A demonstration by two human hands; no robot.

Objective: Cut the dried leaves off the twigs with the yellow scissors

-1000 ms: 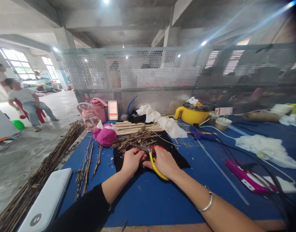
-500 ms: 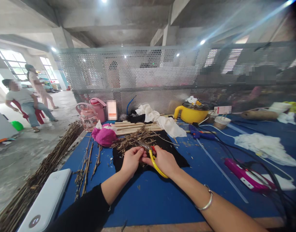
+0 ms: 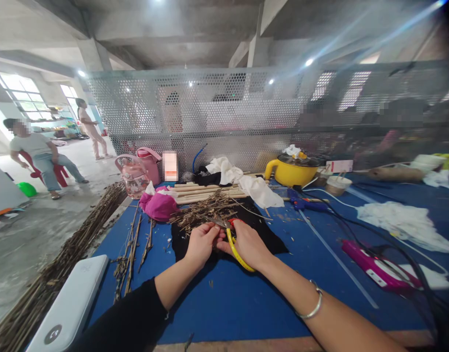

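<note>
Right hand point(image 3: 248, 244): wrapped around the yellow-and-red handles of the shears point(image 3: 230, 233), handles squeezed close, blades aimed left toward the other hand.
Left hand point(image 3: 201, 243): pinched shut on a short twig, barely visible between the fingertips, held right at the shear blades; thumb and forefinger just beside the cutting edge.
Twig pile point(image 3: 206, 209): heaped on the black cloth point(image 3: 272, 242) just beyond both hands, touching the blade tips.
Black cloth: spread on the blue table point(image 3: 246, 303), under the hands and the pile.
Loose long twigs point(image 3: 131, 254): lying on the table to the left, apart from the pile; a bigger bundle of branches point(image 3: 63, 259) along the table's left edge.
White case point(image 3: 66, 308): near the left elbow at the table's near corner.
Hot glue gun point(image 3: 307, 205): to the right beyond the cloth, cord trailing across the table.
Pink tool point(image 3: 374, 269): further right, among black cables.
Risk, fingers: probable nick to the left fingertips, since these sit right against the blades and the twig piece is short.
Risk, chips: cut ends likely to spring off the cloth onto the table or floor, dry wood snapping under the blades.
Risk, snagging: blade tips close enough to the pile to catch extra stems or the cloth below.
Risk, cords: right forearm near the cables; a wide sweep could drag the pink tool.
</note>
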